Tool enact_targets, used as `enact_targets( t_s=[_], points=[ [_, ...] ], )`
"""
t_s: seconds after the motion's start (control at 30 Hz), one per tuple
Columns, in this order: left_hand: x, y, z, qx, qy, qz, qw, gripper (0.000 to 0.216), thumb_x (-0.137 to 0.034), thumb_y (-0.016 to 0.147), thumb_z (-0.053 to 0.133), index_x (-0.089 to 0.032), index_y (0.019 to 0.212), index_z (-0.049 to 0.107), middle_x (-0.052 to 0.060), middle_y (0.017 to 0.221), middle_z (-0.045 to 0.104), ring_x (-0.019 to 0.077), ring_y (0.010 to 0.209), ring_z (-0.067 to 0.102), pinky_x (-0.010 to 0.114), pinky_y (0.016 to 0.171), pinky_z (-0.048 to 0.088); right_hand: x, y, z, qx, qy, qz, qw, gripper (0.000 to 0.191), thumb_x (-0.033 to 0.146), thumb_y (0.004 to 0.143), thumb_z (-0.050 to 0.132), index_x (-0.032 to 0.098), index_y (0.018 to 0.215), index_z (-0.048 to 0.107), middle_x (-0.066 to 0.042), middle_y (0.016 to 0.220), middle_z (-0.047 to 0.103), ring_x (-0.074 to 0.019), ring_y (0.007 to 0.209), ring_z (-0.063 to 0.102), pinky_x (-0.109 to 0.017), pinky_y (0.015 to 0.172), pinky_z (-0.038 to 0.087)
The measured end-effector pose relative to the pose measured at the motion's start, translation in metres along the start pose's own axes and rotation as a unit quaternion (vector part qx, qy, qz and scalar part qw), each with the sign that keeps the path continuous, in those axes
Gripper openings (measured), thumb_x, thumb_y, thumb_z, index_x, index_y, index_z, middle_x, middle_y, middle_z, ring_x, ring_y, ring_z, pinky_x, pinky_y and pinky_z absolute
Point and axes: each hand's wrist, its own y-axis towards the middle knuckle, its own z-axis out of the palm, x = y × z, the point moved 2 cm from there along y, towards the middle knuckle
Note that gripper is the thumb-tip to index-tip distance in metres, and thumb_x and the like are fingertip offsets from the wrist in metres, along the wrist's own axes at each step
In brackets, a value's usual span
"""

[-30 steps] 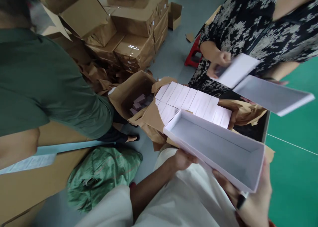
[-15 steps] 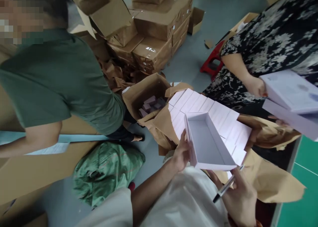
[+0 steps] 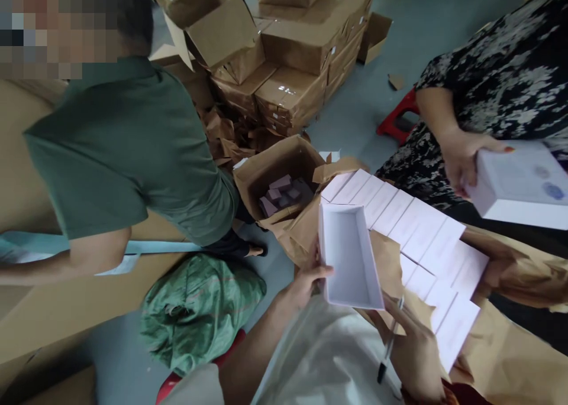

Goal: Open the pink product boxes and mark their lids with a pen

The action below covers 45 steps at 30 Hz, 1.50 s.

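Observation:
An open white paper box (image 3: 370, 263), its inside bare, is tilted up in front of me. My left hand (image 3: 308, 282) grips its left wall, thumb over the rim and fingers behind. At the lower right corner, my right hand (image 3: 415, 346) touches the box while holding a pen (image 3: 390, 340), dark end pointing down. Just beyond and to the right lie rows of closed white boxes (image 3: 410, 222) on torn brown wrapping paper (image 3: 386, 254).
A carton (image 3: 248, 180) with small pieces inside stands ahead. At left, a person in a green shirt (image 3: 119, 151) is near a green sack (image 3: 199, 310). A person in a floral top (image 3: 510, 80) at right holds a white box (image 3: 519, 183). Wrapped cartons (image 3: 293, 44) are stacked behind.
The open box has turned more upright and shifted slightly left in my hands. The view has swung a little left. The person at right has brought their two box parts together.

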Motion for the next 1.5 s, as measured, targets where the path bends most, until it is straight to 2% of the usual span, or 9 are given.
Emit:
enact_targets(
  t_s=[0.13, 0.33, 0.6, 0.77, 0.87, 1.0, 1.07, 1.3, 1.5],
  points=[
    [-0.057, 0.039, -0.057, -0.247, -0.030, 0.055, 0.967, 0.046, -0.038, 0.070, 0.091, -0.023, 0.111, 0.077, 0.003, 0.098, 0.081, 0.0290, 0.104, 0.079, 0.036, 0.090, 0.064, -0.012, -0.001, 0.006, 0.101, 0.068, 0.040, 0.992, 0.041, 0.059, 0.108, 0.072, 0.026, 0.122, 0.093, -0.012, 0.129, 0.090, -0.0335, 0.106, 0.091, -0.039, 0.089, 0.077],
    [-0.133, 0.128, -0.119, -0.365, 0.002, -0.020, 0.931, 0.028, -0.039, 0.098, 0.077, -0.019, 0.117, 0.070, 0.007, 0.095, 0.075, 0.0279, 0.092, 0.076, 0.044, 0.087, 0.065, -0.042, -0.027, 0.003, 0.105, 0.044, 0.139, 0.984, 0.043, 0.065, 0.103, 0.073, 0.026, 0.108, 0.092, -0.010, 0.096, 0.090, -0.0328, 0.089, 0.091, -0.033, 0.075, 0.074],
    [-0.137, 0.197, -0.103, -0.392, 0.127, 0.009, 0.911, 0.039, -0.046, 0.110, 0.072, -0.019, 0.139, 0.070, 0.013, 0.142, 0.073, 0.0286, 0.124, 0.074, 0.050, 0.108, 0.063, -0.038, -0.037, -0.008, 0.141, 0.068, 0.213, 0.964, 0.039, 0.062, 0.097, 0.071, 0.028, 0.098, 0.090, -0.008, 0.090, 0.087, -0.0323, 0.087, 0.089, -0.036, 0.078, 0.073],
    [-0.087, 0.174, -0.045, -0.231, 0.256, 0.113, 0.932, 0.032, -0.035, 0.096, 0.084, -0.024, 0.126, 0.076, 0.013, 0.143, 0.078, 0.0323, 0.144, 0.067, 0.043, 0.124, 0.053, -0.037, -0.044, -0.007, 0.163, 0.076, 0.232, 0.956, 0.039, 0.057, 0.104, 0.066, 0.026, 0.107, 0.090, -0.010, 0.103, 0.090, -0.0330, 0.100, 0.090, -0.037, 0.087, 0.072],
    [-0.040, 0.148, -0.007, -0.074, 0.374, 0.111, 0.918, 0.068, -0.035, 0.067, 0.107, -0.025, 0.128, 0.080, 0.017, 0.144, 0.079, 0.0446, 0.146, 0.066, 0.055, 0.131, 0.047, -0.033, -0.047, 0.002, 0.138, 0.091, 0.243, 0.956, 0.044, 0.060, 0.105, 0.063, 0.026, 0.104, 0.090, -0.010, 0.104, 0.090, -0.0326, 0.098, 0.090, -0.037, 0.085, 0.072],
    [0.000, 0.135, 0.027, 0.008, 0.692, 0.125, 0.711, 0.121, -0.017, 0.066, 0.100, -0.020, 0.174, 0.046, 0.027, 0.176, 0.053, 0.0527, 0.167, 0.046, 0.069, 0.141, 0.026, -0.022, -0.041, 0.012, 0.131, 0.106, 0.237, 0.957, 0.049, 0.069, 0.104, 0.063, 0.026, 0.101, 0.088, -0.010, 0.102, 0.090, -0.0326, 0.096, 0.089, -0.038, 0.084, 0.072],
    [0.001, 0.138, 0.034, -0.006, 0.730, 0.118, 0.673, 0.124, -0.008, 0.069, 0.092, -0.018, 0.179, 0.036, 0.030, 0.176, 0.050, 0.0511, 0.167, 0.046, 0.068, 0.139, 0.030, -0.017, -0.038, 0.014, 0.135, 0.101, 0.229, 0.959, 0.052, 0.073, 0.103, 0.063, 0.027, 0.100, 0.087, -0.010, 0.100, 0.089, -0.0318, 0.092, 0.089, -0.038, 0.082, 0.071],
    [-0.026, 0.102, 0.034, -0.061, 0.569, 0.139, 0.808, 0.121, -0.026, 0.062, 0.102, -0.021, 0.169, 0.046, 0.025, 0.167, 0.060, 0.0512, 0.162, 0.050, 0.062, 0.138, 0.036, -0.022, -0.032, 0.017, 0.085, 0.140, 0.242, 0.956, 0.056, 0.074, 0.107, 0.065, 0.025, 0.124, 0.083, -0.012, 0.107, 0.086, -0.0315, 0.098, 0.086, -0.044, 0.090, 0.072],
    [0.021, 0.008, 0.056, -0.004, 0.515, 0.171, 0.840, 0.122, -0.046, 0.072, 0.102, -0.022, 0.172, 0.037, 0.028, 0.174, 0.052, 0.0507, 0.165, 0.049, 0.062, 0.138, 0.038, -0.001, 0.002, 0.014, -0.079, 0.260, 0.247, 0.930, 0.080, 0.072, 0.099, 0.079, 0.031, 0.164, 0.058, -0.020, 0.168, 0.067, -0.0367, 0.144, 0.074, -0.056, 0.112, 0.068]
  ],
)
